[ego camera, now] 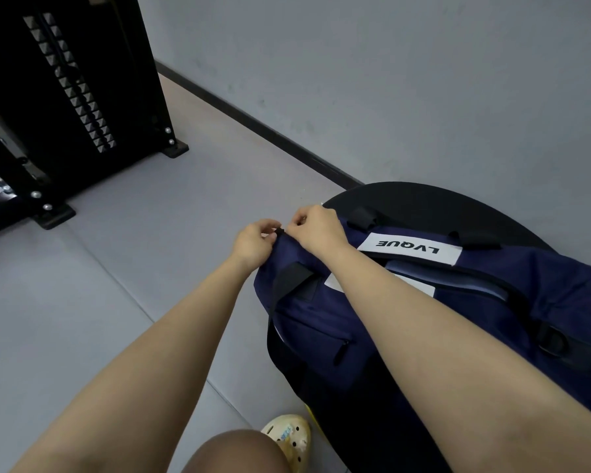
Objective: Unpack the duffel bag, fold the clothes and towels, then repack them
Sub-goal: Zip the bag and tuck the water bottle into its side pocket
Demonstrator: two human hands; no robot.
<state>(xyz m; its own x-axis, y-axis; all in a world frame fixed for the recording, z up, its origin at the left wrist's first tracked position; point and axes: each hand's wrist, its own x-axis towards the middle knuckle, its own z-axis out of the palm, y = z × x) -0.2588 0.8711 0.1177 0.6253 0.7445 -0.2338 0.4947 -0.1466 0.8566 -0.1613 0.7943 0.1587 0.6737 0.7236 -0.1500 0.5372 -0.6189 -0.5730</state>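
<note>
- duffel bag (406,322): matt navy cloth, black webbing straps
- label (410,249): smooth white patch
- floor (116,268): smooth grey matt
- rack (82,80): black metal

From my remote seat: duffel bag (372,322) runs off frame at 3 o'clock, its far end unseen, and my right forearm covers part of its top and the second white label. Contents hidden; I cannot tell whether the zip is closed. The small black tab (279,231) between left hand (253,245) and right hand (316,228) is too small to identify, fingertips curled around it. Black rack (72,90) at 10 o'clock is cut by the top and left edges. Shoe (289,438) at 6 o'clock is partly behind my knee.
</note>
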